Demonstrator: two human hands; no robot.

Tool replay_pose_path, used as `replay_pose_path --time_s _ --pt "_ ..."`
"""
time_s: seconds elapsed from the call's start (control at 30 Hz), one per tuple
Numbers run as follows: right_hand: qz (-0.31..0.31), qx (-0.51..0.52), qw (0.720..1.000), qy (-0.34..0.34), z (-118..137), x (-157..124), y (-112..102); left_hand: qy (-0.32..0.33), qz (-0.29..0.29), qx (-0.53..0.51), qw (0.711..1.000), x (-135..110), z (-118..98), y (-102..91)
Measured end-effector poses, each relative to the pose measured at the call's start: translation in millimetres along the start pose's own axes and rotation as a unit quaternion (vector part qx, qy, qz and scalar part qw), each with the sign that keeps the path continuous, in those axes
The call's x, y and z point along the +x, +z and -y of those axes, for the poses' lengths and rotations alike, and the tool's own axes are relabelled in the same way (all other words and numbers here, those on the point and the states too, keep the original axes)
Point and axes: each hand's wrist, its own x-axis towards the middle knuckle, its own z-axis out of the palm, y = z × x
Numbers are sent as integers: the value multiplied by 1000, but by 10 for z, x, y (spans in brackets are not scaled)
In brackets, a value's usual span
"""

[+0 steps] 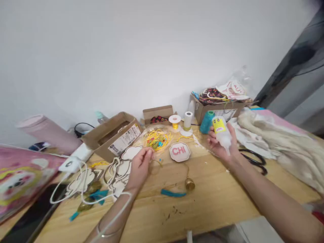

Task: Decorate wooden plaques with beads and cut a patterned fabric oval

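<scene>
Right hand (219, 145) has fingers wrapped around a white squeeze bottle (222, 132); left hand (140, 167) has fingers curled, maybe pinching thin gold cord (155, 166), too blurry to confirm.

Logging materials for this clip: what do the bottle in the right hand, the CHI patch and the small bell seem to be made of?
The squeeze bottle in the right hand looks like soft, milky white plastic, given its translucent body. The CHI patch seems matte felt or fabric, though that's unsure. The bell looks like brass, from its golden metallic sheen.
</scene>
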Motion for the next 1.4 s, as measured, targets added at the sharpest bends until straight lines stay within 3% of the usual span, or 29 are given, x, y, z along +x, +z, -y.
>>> replay_pose_path --time_s 0.17,0.3,0.67,0.8,0.93,1.13,1.3,1.4 --pt "9 13 1000 -2 3 -22 -30 -7 -31 63 997 -39 -72 -11" --pt "25 48 998 18 -16 -31 -40 10 -23 60 998 -54 -128 8" --pt "-16 60 995 73 -122 -1 -26 91 7 126 988 -44 0 15" --pt "-26 43 994 97 -185 6 -18 24 25 117 993 -66 -78 36" --pt "17 27 994 106 -222 3 -43 -40 17 97 994 -104 -111 47" --pt "61 23 990 122 -247 -10 -70 -27 111 123 986 -79 -13 -23" --pt "63 23 990 125 -256 -24 -65 -24 41 41 998 -38 14 -27" --pt "64 21 990 124 -254 -24 -54 -1 18 50 999 -5 30 -14"
